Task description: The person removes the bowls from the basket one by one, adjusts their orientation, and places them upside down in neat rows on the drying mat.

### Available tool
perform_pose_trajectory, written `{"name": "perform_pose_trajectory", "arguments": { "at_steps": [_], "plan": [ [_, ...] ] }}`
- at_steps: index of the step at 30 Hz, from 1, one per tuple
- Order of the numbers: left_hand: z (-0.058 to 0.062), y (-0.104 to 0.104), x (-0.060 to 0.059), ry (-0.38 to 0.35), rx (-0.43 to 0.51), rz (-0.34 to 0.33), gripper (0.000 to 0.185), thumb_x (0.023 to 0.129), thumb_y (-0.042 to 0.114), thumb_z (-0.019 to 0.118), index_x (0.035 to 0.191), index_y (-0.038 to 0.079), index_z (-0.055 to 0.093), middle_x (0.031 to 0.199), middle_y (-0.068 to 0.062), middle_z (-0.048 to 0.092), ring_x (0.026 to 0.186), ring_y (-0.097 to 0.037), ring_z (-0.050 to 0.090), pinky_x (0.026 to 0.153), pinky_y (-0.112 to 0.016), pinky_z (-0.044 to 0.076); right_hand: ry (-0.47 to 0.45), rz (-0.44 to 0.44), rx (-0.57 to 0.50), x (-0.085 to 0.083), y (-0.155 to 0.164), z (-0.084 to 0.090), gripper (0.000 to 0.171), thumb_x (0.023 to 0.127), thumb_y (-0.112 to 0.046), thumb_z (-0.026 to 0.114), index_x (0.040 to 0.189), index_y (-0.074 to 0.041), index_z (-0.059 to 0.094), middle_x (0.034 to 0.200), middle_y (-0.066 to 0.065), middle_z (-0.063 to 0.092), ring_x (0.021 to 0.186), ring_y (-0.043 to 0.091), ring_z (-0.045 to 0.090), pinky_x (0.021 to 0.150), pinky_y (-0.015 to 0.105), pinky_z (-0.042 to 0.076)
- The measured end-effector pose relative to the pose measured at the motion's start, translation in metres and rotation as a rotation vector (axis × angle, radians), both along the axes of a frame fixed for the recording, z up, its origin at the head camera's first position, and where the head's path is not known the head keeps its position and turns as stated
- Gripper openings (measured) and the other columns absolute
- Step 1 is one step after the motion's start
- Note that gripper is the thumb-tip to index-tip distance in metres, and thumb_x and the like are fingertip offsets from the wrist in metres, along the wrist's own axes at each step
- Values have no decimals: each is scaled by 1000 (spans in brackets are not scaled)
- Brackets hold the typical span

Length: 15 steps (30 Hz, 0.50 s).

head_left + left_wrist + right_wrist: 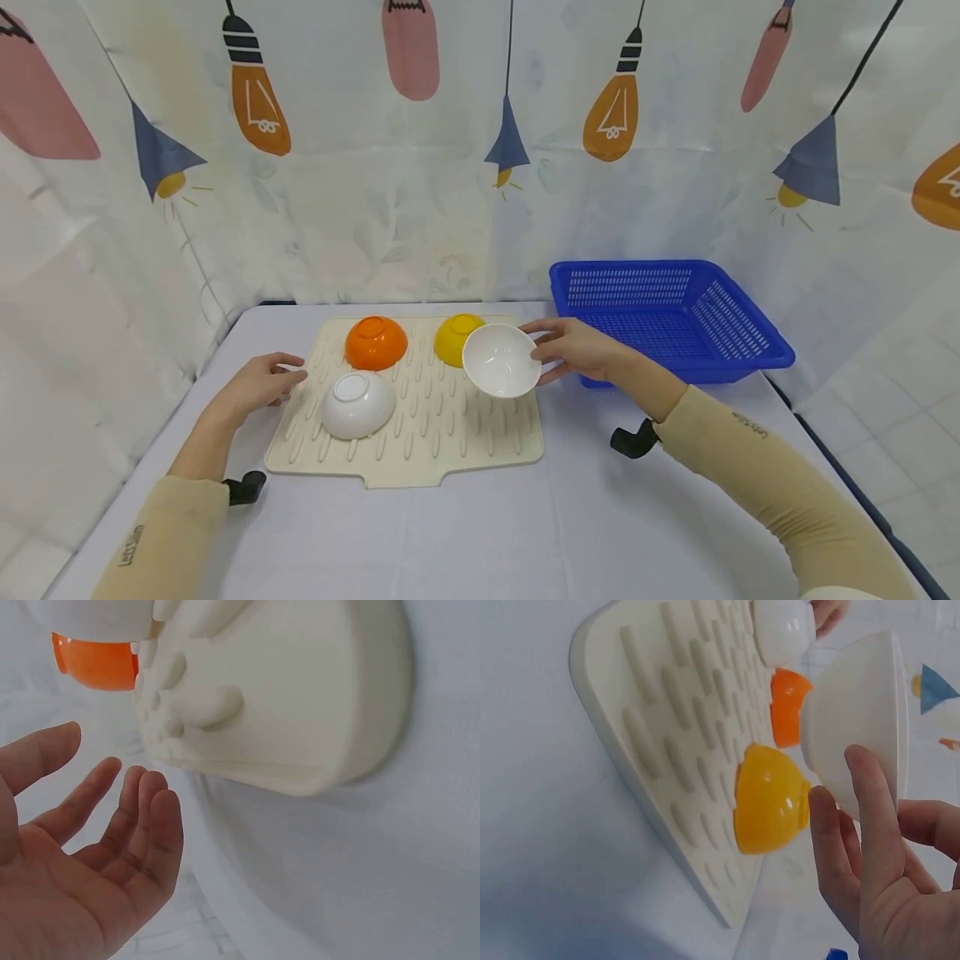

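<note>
A cream ridged drying mat [420, 433] lies in the middle of the table. Upside down on it are an orange bowl [376, 342], a yellow bowl [456, 337] and a white bowl [357, 405]. My right hand [542, 354] pinches the rim of a second white bowl [501, 360], tilted on its side above the mat's right part. The right wrist view shows that hand [877, 802] behind the held bowl [862, 720], with the yellow bowl [769, 799] just below. My left hand [288, 375] rests at the mat's left edge, fingers relaxed and holding nothing; its palm [112, 761] is open beside the mat [300, 697].
A blue plastic basket [750, 354] stands at the back right of the table, just behind my right hand. A curtain printed with light bulbs [420, 167] closes off the back and sides. Bare white tablecloth [480, 533] spreads in front of the mat.
</note>
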<state>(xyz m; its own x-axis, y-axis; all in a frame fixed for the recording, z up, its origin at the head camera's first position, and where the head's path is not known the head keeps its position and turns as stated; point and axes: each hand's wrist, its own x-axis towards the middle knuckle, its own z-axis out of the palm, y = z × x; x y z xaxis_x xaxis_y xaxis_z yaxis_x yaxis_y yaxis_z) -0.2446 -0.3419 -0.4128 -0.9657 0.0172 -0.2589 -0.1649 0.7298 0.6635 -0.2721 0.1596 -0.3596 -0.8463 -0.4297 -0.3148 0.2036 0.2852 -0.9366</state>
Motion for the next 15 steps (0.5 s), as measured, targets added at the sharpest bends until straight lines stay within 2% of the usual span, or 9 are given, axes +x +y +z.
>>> {"name": "perform_pose_trajectory", "arguments": {
  "at_steps": [8, 15],
  "plan": [
    [12, 17, 2, 115, -9, -7, 56, 107, 33, 54, 144, -7, 46, 133, -34, 50, 110, -42, 59, 87, -45, 57, -16, -1, -3, 1, -11, -9, 54, 96, 0, 65, 148, -4, 52, 132, 25, 57, 103, 35, 67, 80, 47, 61],
    [21, 36, 8, 240, -25, 10, 51, 106, 37, 55, 140, -1, 53, 132, -28, 55, 116, -44, 54, 89, -54, 51, -37, -17, -2, 2, -15, -12, 53, 96, 2, 63, 148, -3, 50, 132, 25, 56, 105, 36, 66, 80, 46, 61]
  ]
}}
